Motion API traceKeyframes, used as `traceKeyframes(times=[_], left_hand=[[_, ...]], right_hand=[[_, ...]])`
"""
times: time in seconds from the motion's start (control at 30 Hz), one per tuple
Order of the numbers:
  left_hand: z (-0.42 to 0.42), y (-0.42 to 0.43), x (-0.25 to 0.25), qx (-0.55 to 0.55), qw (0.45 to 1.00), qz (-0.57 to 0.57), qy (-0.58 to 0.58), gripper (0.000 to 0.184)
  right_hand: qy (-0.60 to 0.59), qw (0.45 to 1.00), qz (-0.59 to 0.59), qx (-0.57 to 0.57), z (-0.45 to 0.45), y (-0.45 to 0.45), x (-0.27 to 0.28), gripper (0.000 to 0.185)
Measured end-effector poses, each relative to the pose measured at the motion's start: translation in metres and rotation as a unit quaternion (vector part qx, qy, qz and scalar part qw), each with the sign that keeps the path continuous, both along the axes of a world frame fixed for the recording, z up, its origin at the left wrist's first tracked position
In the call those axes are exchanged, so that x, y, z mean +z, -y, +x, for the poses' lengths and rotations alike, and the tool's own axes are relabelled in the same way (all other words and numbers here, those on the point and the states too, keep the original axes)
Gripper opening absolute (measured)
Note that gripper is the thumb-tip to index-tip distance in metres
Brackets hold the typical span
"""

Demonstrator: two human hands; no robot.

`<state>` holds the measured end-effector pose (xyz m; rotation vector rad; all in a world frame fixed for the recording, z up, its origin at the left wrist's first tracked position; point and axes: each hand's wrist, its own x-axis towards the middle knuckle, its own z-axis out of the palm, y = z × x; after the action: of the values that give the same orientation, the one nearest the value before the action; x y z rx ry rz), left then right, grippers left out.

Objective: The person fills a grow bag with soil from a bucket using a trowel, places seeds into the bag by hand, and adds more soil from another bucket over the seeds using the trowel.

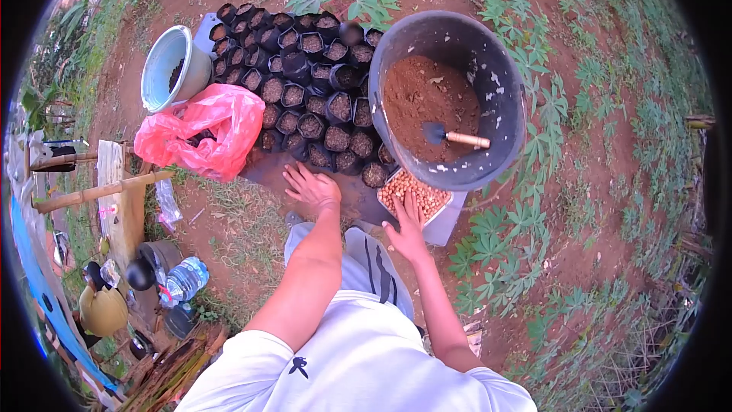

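My left hand (pixel 313 185) lies with fingers spread over the dark sheet (pixel 263 169), just in front of the black planting bags (pixel 311 127). Nothing shows in its grasp. The bags stand in close rows, most filled with brown soil. My right hand (pixel 409 229) reaches with outstretched fingers onto a white tray of pale tan seeds (pixel 431 197); its fingertips touch or hover just above them, I cannot tell which. Behind the tray rises a large dark bucket (pixel 503 99) holding reddish-brown soil (pixel 419 91). A trowel with a wooden handle (pixel 467 140) rests on that soil.
Left of the bags are a pale bucket (pixel 200 69) with dark material inside and a pink plastic bag (pixel 221 118). A water bottle (pixel 186 279), bamboo poles (pixel 107 192) and a wooden post (pixel 122 221) stand at lower left. Leafy plants (pixel 511 236) grow at right.
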<state>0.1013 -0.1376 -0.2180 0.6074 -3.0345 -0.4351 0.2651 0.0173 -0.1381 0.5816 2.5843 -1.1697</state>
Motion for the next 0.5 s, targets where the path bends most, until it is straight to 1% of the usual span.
traceKeyframes(times=[0.23,0.3,0.33,0.4,0.43,0.5], left_hand=[[-0.001,0.0,0.002,0.006,1.0,0.029,-0.009,0.057],[-0.001,-0.005,0.005,0.11,0.987,0.118,-0.022,0.057],[0.001,-0.003,0.009,0.107,0.987,0.118,-0.025,0.057],[0.003,-0.001,0.017,0.107,0.979,0.163,-0.051,0.061],[0.008,0.005,0.022,0.107,0.979,0.163,-0.053,0.061],[0.023,0.025,0.03,-0.033,0.961,0.254,-0.107,0.06]], right_hand=[[-0.036,0.999,-0.007,-0.015,0.006,-0.002,-0.01,0.072],[-0.046,0.999,-0.009,-0.015,0.007,-0.002,-0.012,0.071],[-0.05,0.999,-0.009,-0.014,0.008,-0.003,-0.013,0.071],[-0.058,0.998,-0.011,-0.014,0.009,-0.005,-0.012,0.071],[-0.058,0.998,-0.016,-0.013,0.01,-0.005,-0.012,0.071],[-0.05,0.999,-0.017,-0.003,0.01,-0.006,-0.012,0.07]])
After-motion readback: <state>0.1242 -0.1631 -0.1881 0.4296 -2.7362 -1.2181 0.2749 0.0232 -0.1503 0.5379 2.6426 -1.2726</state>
